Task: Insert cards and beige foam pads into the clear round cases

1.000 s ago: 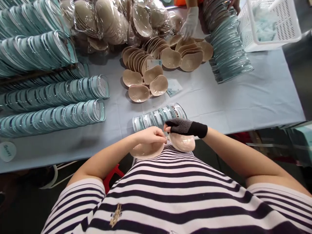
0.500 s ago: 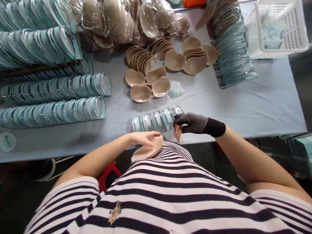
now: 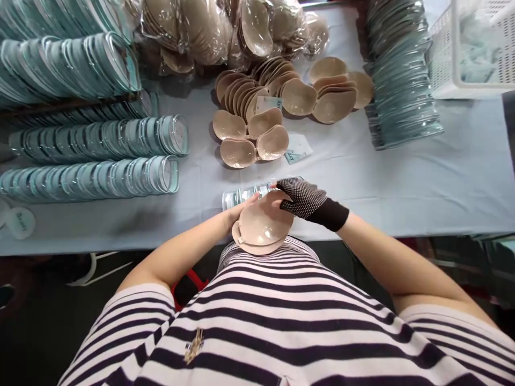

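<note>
Rows of clear teal-rimmed cases [image 3: 100,177], loose beige cups [image 3: 257,123], bagged cups [image 3: 209,27], white basket [image 3: 475,53]

The stacked beige cups [image 3: 262,228] hide most of the left hand [image 3: 235,213]; its grip beneath them cannot be seen. Beyond the grip, the white basket [image 3: 475,48] is cut off by the frame's edge.

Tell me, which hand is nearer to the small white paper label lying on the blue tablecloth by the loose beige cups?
Right. The gloved right hand is just below the white paper label; the bare left hand sits farther to the lower left, holding the stacked beige cups.
</note>
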Demonstrator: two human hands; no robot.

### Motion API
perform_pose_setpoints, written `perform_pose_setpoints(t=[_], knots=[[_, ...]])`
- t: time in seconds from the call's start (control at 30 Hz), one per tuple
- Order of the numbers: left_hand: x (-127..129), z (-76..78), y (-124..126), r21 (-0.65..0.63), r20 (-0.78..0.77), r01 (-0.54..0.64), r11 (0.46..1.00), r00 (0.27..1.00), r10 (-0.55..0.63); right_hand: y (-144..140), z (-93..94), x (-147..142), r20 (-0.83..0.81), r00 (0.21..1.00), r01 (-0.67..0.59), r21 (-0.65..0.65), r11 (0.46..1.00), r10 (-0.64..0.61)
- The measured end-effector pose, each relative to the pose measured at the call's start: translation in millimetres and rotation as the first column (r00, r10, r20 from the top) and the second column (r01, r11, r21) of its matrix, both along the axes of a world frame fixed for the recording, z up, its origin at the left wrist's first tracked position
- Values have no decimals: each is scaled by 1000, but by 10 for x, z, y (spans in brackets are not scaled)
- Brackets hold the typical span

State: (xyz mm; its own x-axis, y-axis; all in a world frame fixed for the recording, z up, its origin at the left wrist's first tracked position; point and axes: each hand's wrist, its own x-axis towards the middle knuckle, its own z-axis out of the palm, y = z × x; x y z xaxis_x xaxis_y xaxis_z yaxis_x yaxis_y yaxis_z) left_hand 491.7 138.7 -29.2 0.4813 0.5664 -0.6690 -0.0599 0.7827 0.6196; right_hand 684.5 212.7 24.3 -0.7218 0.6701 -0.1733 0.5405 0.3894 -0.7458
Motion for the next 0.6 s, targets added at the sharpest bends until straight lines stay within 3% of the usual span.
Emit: perform_pose_setpoints(t=[0.07,0.13,0.2,0.27,0.33,0.43,0.53,0.6], knots=[[-18,-5,2,-248,130,-30,968,989,64,-20,-249,92,-9,996,88,-106,991,-89],[-4,-26,33,-398,148,-38,917,983,105,-63,-407,66,-32,995,90,-148,985,-95],[22,-59,63,-416,167,-25,909,981,103,-19,-467,3,-38,999,27,-115,993,-31],[37,-100,80,-377,193,-4,926,978,83,222,-472,-32,-48,998,-40,-57,998,37],[28,-145,86,-336,178,-14,942,981,78,704,-480,-38,-40,999,-7,46,999,9],[-17,-207,79,-318,145,-114,941,975,167,1738,-583,-112,70,979,165,266,950,-189],[-47,-242,18,-365,146,-279,888,925,350,2714,-816,-351,251,929,157,394,906,-271],[-40,-262,-63,-405,116,-387,828,877,467,3148,-998,-538,381,892,92,373,923,-243]])
